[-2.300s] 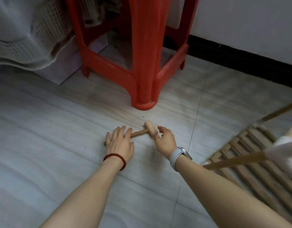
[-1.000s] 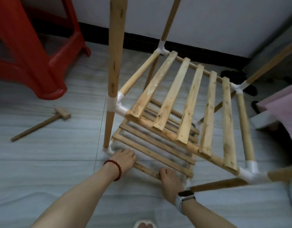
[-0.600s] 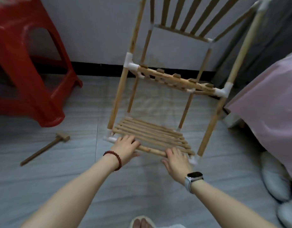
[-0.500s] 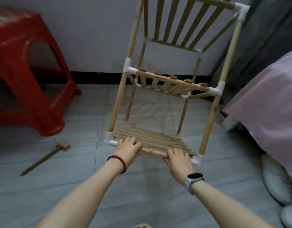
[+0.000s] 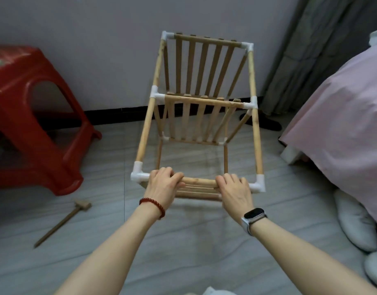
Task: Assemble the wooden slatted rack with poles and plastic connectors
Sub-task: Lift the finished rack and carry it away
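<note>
Wooden rack pole (image 5: 199, 181) gripped by left hand (image 5: 163, 187), right hand (image 5: 234, 189).

Rack (image 5: 204, 67): pale matt wood poles and slats, joined by smooth white plastic connectors (image 5: 138, 175). Stool (image 5: 34, 116): glossy red plastic. Mallet (image 5: 64, 220): bare wood. Floor (image 5: 183, 252): smooth grey tile. Bedcover (image 5: 342, 124): pink cloth.
</note>
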Tool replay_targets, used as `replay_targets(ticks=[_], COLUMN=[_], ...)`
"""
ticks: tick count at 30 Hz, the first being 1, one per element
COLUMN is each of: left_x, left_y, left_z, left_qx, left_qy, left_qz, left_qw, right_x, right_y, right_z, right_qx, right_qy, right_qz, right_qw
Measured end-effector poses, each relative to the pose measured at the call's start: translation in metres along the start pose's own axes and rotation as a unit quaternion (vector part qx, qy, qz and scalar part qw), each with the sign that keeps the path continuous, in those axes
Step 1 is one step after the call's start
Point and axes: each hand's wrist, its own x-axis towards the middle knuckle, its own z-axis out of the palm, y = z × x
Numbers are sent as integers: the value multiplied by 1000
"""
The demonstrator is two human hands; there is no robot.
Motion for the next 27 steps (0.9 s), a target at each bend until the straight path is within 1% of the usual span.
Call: replay_targets(ticks=[4, 6, 9, 12, 13, 15, 17, 18, 20, 21, 22, 23, 24, 25, 26, 27], left_x=[14, 20, 22, 18, 17, 12, 3, -4, -19, -28, -36, -46, -52, -59, -64, -66], left_y=[1, 3, 4, 4, 6, 11, 15, 14, 7, 1, -6, -13, -19, -26, -32, -37], left_z=[-6, -9, -12, -13, -14, -16, -18, -19, -21, -21, -21, -19, -19, -15, -10, -6], left_qx=[22, 23, 31, 25, 23, 31, 47, 54, 59, 60, 62, 59, 50, 33, 8, -20], left_qy=[17, 23, 30, 40, 36, 29, 49, 78, 141, 163, 171, 164, 147, 114, 75, 37], left_qz=[2, 2, 3, 5, -2, -16, -21, -15, -8, -19, -43, -86, -146, -222, -305, -368], left_qw=[1000, 999, 999, 999, 999, 999, 997, 995, 988, 985, 982, 981, 977, 968, 949, 929], right_x=[16, 23, 27, 26, 25, 21, 11, 4, -13, -25, -34, -45, -50, -55, -58, -59], right_y=[8, 14, 20, 21, 20, 16, 9, 7, 7, 7, 9, 10, 13, 16, 17, 18], right_z=[-7, -10, -11, -8, -6, -6, -12, -16, -17, -15, -11, -5, 0, 9, 17, 24], right_qx=[17, 25, 28, 30, 33, 68, 115, 147, 214, 246, 284, 331, 369, 389, 399, 412], right_qy=[71, 83, 60, -11, -40, -47, -3, 42, 147, 171, 165, 136, 95, 41, -8, -39], right_qz=[-8, -22, -39, -39, -28, 2, 13, 10, 22, 52, 100, 172, 252, 331, 395, 435], right_qw=[997, 996, 997, 999, 998, 997, 993, 988, 966, 953, 939, 918, 889, 859, 828, 799])
